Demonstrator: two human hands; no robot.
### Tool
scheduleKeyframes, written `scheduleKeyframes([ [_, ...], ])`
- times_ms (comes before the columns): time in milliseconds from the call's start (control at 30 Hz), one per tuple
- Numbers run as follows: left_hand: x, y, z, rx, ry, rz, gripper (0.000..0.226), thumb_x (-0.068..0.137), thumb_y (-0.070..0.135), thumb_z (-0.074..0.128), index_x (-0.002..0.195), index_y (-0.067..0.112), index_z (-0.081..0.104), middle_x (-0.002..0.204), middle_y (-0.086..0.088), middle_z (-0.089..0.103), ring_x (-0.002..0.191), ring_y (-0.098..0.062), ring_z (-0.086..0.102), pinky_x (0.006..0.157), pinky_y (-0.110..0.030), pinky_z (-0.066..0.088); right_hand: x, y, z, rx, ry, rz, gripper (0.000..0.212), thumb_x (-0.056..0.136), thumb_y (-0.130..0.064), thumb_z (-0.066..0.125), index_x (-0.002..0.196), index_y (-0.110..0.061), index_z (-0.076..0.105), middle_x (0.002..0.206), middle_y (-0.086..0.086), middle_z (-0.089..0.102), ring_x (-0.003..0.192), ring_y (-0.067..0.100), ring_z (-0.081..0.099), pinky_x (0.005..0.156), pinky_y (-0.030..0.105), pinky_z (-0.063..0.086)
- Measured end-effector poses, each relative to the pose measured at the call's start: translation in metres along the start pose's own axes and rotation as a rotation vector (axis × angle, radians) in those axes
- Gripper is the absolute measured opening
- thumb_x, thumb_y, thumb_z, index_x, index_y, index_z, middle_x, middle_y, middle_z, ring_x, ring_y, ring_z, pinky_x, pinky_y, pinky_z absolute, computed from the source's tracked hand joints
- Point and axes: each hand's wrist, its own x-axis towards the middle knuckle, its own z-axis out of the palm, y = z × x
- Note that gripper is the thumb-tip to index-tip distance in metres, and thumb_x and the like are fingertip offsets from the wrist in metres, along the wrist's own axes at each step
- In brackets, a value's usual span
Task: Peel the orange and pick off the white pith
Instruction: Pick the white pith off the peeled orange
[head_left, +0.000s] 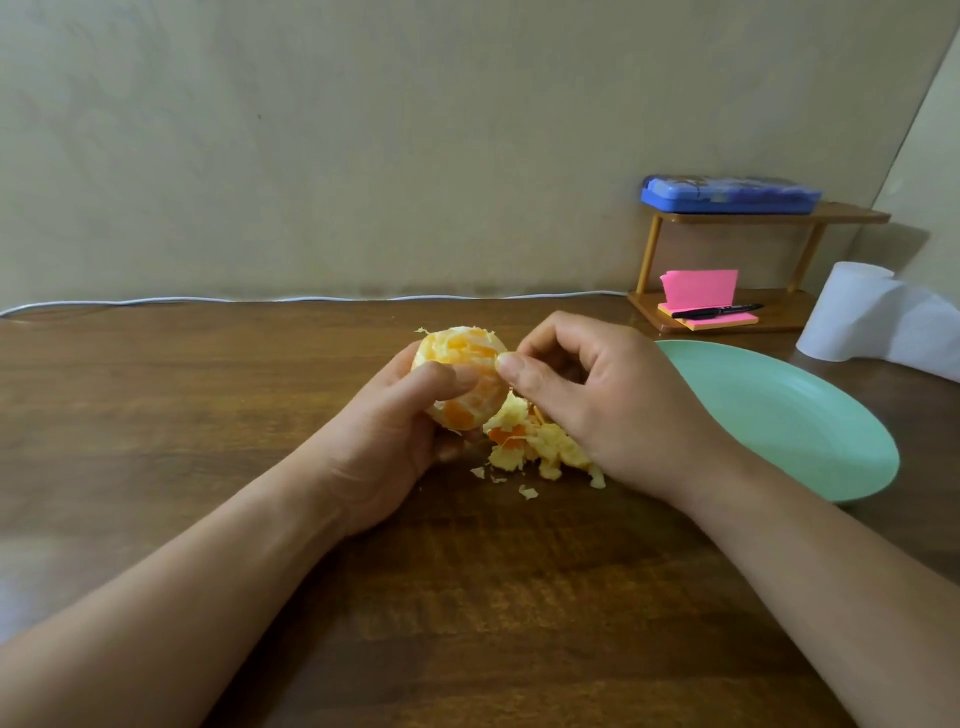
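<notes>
A peeled orange (457, 353), mottled with pale patches, was held just above a wooden table (208, 415), cupped in the left hand (384, 447) with the thumb pressed across its front. A shred of pith (502, 359) at the fruit's right side was pinched between thumb and forefinger of the right hand (597, 400). A heap of peel scraps (540, 447) was piled on the table beneath, beside a mint-green plate (810, 431). Farther back, pink sticky notes (698, 286), a black pen (717, 312) and a blue case (727, 195) were kept on a wooden rack (852, 214), near a paper roll (852, 312). A segment's skin could be torn and juice spilled were the shred pulled too sharply or the fruit squeezed.
</notes>
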Motion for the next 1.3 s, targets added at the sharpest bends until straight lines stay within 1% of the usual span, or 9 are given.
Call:
scheduleKeyframes([
  [67,0.001,-0.0016,-0.0011,0.034,0.017,0.002,0.068,0.075,0.036,0.078,0.137,0.014,0.06,0.109,-0.007,0.07,0.094,-0.024,0.063,0.07,-0.036,0.041,-0.0004,0.0001,0.0004,-0.01,-0.014,0.009,0.019,0.102,-0.046,0.066,0.095,-0.029,0.073,0.083,-0.012,0.07,0.083,0.008,0.068,0.067,0.017,0.052],
  [200,0.002,-0.0026,-0.0009,0.093,0.039,-0.001,0.072,0.075,0.038,0.079,0.139,0.014,0.058,0.106,-0.005,0.071,0.088,-0.02,0.064,0.063,-0.031,0.042,-0.0007,0.0011,-0.0002,-0.041,-0.035,0.024,0.015,0.102,-0.044,0.067,0.095,-0.031,0.072,0.083,-0.013,0.069,0.083,0.006,0.066,0.066,0.016,0.051],
  [367,0.0005,-0.002,0.0005,0.097,0.038,-0.007,0.078,0.066,0.041,0.081,0.137,0.017,0.059,0.104,-0.004,0.073,0.085,-0.017,0.068,0.061,-0.029,0.045,-0.0012,-0.0004,-0.0001,-0.054,-0.049,0.036,0.012,0.102,-0.04,0.068,0.096,-0.031,0.072,0.083,-0.014,0.069,0.084,0.004,0.066,0.066,0.015,0.051],
  [500,0.0003,-0.0023,0.0014,0.096,0.03,-0.009,0.079,0.066,0.04,0.082,0.137,0.016,0.06,0.106,-0.005,0.072,0.088,-0.019,0.068,0.062,-0.029,0.046,-0.0022,-0.0001,0.0018,-0.039,-0.025,0.03,0.011,0.101,-0.036,0.069,0.092,-0.029,0.072,0.078,-0.013,0.068,0.079,0.005,0.066,0.062,0.015,0.049],
  [700,0.0006,-0.0037,-0.0006,0.09,0.023,-0.007,0.078,0.066,0.039,0.081,0.137,0.016,0.059,0.11,-0.008,0.071,0.091,-0.021,0.069,0.063,-0.03,0.048,-0.0035,0.0011,0.0042,-0.075,0.005,0.007,0.009,0.1,-0.03,0.069,0.092,-0.027,0.073,0.078,-0.013,0.069,0.08,0.007,0.067,0.06,0.018,0.052],
  [833,0.0007,-0.0042,-0.0012,0.085,0.021,-0.004,0.077,0.067,0.04,0.08,0.137,0.016,0.06,0.107,-0.006,0.072,0.087,-0.019,0.068,0.06,-0.029,0.047,-0.0036,0.0025,0.0032,-0.07,0.01,-0.005,0.011,0.102,-0.024,0.067,0.093,-0.026,0.073,0.08,-0.013,0.07,0.081,0.009,0.067,0.061,0.02,0.054],
  [933,0.0011,-0.0035,-0.0019,0.083,0.025,-0.001,0.074,0.069,0.04,0.079,0.136,0.016,0.06,0.107,-0.005,0.073,0.086,-0.02,0.067,0.061,-0.029,0.046,-0.0031,0.0021,0.0009,-0.055,-0.021,0.005,0.012,0.105,-0.027,0.063,0.097,-0.027,0.073,0.083,-0.012,0.07,0.083,0.007,0.067,0.063,0.018,0.054],
  [1100,0.0022,-0.003,-0.003,0.15,0.053,0.0,0.078,0.068,0.044,0.081,0.138,0.017,0.059,0.108,-0.007,0.072,0.088,-0.022,0.067,0.063,-0.031,0.046,-0.0021,0.0011,-0.0008,-0.079,-0.055,0.015,0.014,0.103,-0.041,0.065,0.101,-0.03,0.072,0.086,-0.014,0.07,0.086,0.007,0.067,0.068,0.019,0.054],
  [1300,-0.0016,-0.0003,-0.0016,0.231,0.079,-0.001,0.082,0.06,0.049,0.083,0.135,0.026,0.059,0.115,-0.006,0.073,0.095,-0.022,0.072,0.065,-0.03,0.051,-0.0023,0.0,-0.0028,-0.103,-0.091,0.033,0.011,0.105,-0.035,0.065,0.102,-0.029,0.073,0.085,-0.014,0.071,0.086,0.001,0.067,0.067,0.014,0.052],
])
